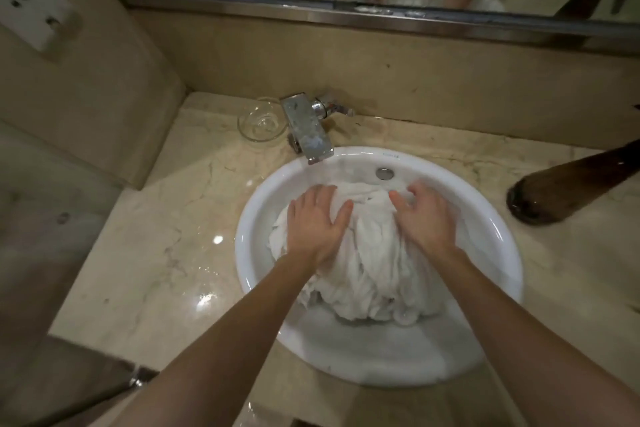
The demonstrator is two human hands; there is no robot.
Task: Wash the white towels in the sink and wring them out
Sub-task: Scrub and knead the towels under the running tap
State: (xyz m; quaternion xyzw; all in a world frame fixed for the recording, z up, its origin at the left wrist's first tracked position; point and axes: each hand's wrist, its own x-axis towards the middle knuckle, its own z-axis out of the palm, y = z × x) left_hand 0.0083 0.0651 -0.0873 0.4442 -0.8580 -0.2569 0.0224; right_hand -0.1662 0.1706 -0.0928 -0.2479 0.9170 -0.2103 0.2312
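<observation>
- Dim, warm yellowish indoor light overall.
- Bright specular spots on the wet worktop [207,298], as from a lamp overhead.
- Soft shadow inside the near side of the sink [346,350].
- Slight motion blur on the right hand [424,215] fingertips.
- Wide-angle bending and smeared, soft focus toward the left edge and corners.

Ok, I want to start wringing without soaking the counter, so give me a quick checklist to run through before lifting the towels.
1. Towels fully inside the sink: ok.
2. Both hands on the towels: ok; left hand and right hand lie flat on top.
3. Firm grip for wringing: not ok, fingers are spread open.
4. Faucet off: ok, no stream visible.
5. Counter dry: not ok, droplets show.
6. Glass bowl out of the way: ok.
</observation>
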